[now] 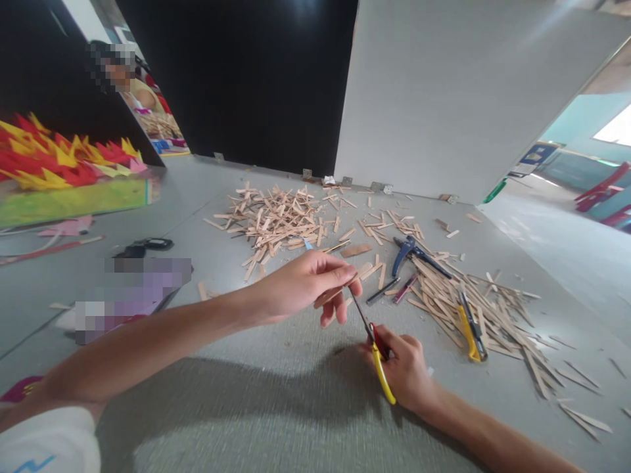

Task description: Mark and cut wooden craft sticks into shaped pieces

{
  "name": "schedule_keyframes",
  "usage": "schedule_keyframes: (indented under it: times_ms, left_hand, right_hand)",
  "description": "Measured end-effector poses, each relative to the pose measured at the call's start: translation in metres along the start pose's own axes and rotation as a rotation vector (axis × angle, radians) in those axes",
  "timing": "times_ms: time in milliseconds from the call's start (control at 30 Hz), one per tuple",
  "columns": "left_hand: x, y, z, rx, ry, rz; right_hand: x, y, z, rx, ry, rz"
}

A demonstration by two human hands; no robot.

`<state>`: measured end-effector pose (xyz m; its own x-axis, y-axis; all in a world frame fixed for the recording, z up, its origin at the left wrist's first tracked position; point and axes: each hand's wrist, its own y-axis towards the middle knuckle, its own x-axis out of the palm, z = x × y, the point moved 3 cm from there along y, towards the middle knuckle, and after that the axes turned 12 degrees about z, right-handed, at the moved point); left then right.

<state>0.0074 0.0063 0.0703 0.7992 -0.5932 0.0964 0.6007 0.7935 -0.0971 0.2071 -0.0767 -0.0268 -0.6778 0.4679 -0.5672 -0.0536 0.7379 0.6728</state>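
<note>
Between its thumb and fingers, my left hand (308, 286) pinches a flat wooden stick (328, 297), held above the grey table. My right hand (407, 368) grips long-nosed pliers (378, 361) with a yellow handle and a red part. The tips of the pliers reach up to the stick beside my left fingertips; whether they close on it is too small to tell. Behind my left hand lies a heap of short wooden sticks (276, 220).
Right of my hands lie a blue clamp-like tool (405, 255), two pens (394, 290), longer sticks (438, 299) and a yellow cutter (470, 332). Upright panels (419, 98) stand behind. Red and yellow folded paper (64, 154) sits at the left; a person (142, 98) is beyond.
</note>
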Motion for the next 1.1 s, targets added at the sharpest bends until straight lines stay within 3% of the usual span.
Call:
schedule_keyframes:
  times_ms: [167, 300, 433, 733, 967, 1100]
  left_hand:
    - [-0.006, 0.0, 0.002, 0.056, 0.059, 0.174]
    - [-0.012, -0.002, 0.008, 0.14, 0.183, 0.273]
    - [-0.01, -0.006, 0.018, 0.151, 0.315, 0.245]
    - [0.001, -0.015, 0.011, 0.186, 0.234, 0.117]
    - [0.002, -0.016, 0.009, 0.235, 0.299, 0.125]
    - [0.001, -0.015, 0.009, 0.252, 0.334, 0.144]
  right_hand:
    - [0.0, 0.005, -0.002, 0.117, 0.085, -0.123]
    - [-0.001, 0.007, -0.005, 0.134, 0.116, -0.121]
    - [-0.001, 0.007, -0.004, 0.17, 0.128, -0.119]
    - [-0.004, 0.01, -0.004, 0.195, 0.134, -0.117]
    - [-0.005, 0.007, -0.004, 0.057, 0.088, -0.084]
    - [-0.004, 0.005, -0.002, 0.047, 0.062, -0.08]
